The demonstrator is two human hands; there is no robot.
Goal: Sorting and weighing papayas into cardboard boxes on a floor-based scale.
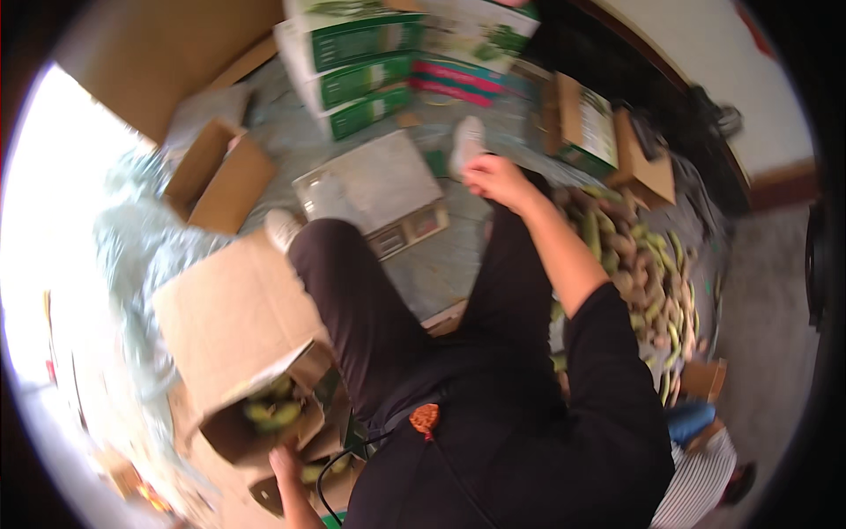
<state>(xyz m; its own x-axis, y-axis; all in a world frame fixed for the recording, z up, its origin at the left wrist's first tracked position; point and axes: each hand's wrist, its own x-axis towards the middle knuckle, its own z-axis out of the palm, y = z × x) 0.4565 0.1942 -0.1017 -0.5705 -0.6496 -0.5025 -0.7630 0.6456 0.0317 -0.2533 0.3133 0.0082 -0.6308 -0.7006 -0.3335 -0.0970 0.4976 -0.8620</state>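
Observation:
At the lower left, my left hand (284, 463) is at the near edge of an open cardboard box (260, 441), its fingers closed against the wall. Inside that box lie green, elongated pieces of produce (275, 413). My right hand (498, 179) hovers at or rests on my right knee, fingers curled together; nothing shows in them. Between my legs, on the floor, stands a weighing scale (374, 189) with a flat metal plate. To my right spreads a heap of curved green and brownish produce (630, 264).
Green and white cartons (366, 75) are stacked ahead. An open brown box (220, 176) and crumpled clear plastic (137, 256) lie at the left. More boxes (582, 123) stand at the far right. Another person in a striped garment (701, 485) is at the lower right.

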